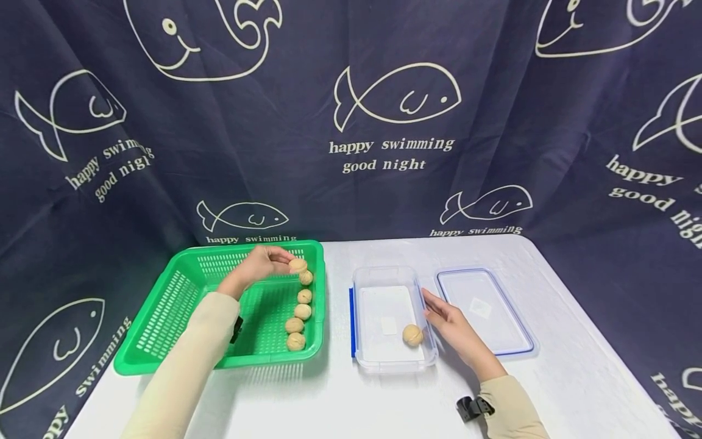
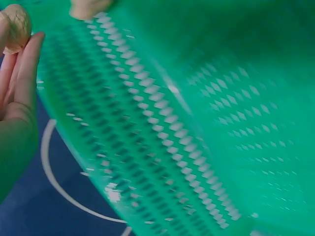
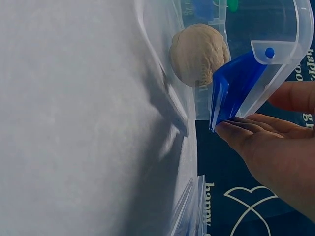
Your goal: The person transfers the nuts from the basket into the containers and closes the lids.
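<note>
My left hand (image 1: 262, 263) pinches a walnut (image 1: 298, 266) at the far right corner of a green plastic basket (image 1: 320, 305). In the left wrist view, that walnut (image 2: 17, 28) sits at the fingertips. Several walnuts (image 1: 303, 311) line the basket's right side. A clear plastic box (image 1: 395, 366) stands to the right, with one walnut (image 1: 412, 335) inside near its front right corner. Along the box's right wall, my right hand (image 1: 446, 320) rests with fingers extended; in the right wrist view, its fingertips touch a blue side latch (image 3: 236, 88).
A clear lid with a blue seal (image 1: 485, 311) lies on the white table (image 1: 340, 402), right of the box. Another blue latch (image 1: 353, 323) hangs on the box's left side. Behind the table is a dark blue cloth (image 1: 384, 201) printed with fish.
</note>
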The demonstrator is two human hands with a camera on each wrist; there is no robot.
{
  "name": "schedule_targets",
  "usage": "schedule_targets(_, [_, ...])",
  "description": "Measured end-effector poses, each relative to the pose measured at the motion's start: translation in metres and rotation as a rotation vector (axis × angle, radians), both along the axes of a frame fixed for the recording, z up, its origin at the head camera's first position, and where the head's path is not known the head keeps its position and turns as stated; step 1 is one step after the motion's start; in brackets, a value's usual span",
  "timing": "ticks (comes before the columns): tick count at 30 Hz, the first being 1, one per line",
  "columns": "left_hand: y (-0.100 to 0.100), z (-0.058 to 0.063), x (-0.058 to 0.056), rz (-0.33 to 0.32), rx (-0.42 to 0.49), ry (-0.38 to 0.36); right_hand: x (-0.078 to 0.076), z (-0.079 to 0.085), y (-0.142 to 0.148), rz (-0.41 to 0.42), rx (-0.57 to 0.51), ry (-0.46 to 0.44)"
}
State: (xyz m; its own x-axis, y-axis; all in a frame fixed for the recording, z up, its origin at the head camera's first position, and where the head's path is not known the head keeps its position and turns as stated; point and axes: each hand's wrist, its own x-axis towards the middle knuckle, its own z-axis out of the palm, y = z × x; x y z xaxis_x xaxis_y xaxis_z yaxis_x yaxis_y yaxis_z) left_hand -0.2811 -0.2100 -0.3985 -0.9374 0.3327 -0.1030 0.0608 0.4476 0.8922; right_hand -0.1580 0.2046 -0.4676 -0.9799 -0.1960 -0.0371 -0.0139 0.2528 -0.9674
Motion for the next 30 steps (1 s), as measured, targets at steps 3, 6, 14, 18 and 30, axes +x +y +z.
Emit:
schedule_targets(3, [0.009, 0.012, 0.006, 0.019, 0.044, 0.007, 0.0, 0.0, 0.0, 0.003, 0.008, 0.0])
schedule_targets(6, [0.019, 0.024, 0.014, 0.034, 0.068, 0.019, 0.0, 0.001, -0.001, -0.001, 0.007, -0.004])
schedule_targets(14, [0.052, 0.043, 0.037, 0.076, 0.129, 0.007, 0.003, 0.005, -0.001, 0.002, 0.012, -0.013])
schedule_targets(18, [0.073, 0.052, 0.049, 0.117, 0.162, 0.02, 0.004, 0.004, -0.002, -0.004, 0.008, -0.014])
schedule_targets(30, [0.132, 0.074, 0.09, 0.193, 0.355, 0.038, 0.002, 0.0, -0.001, -0.008, 0.003, -0.008])
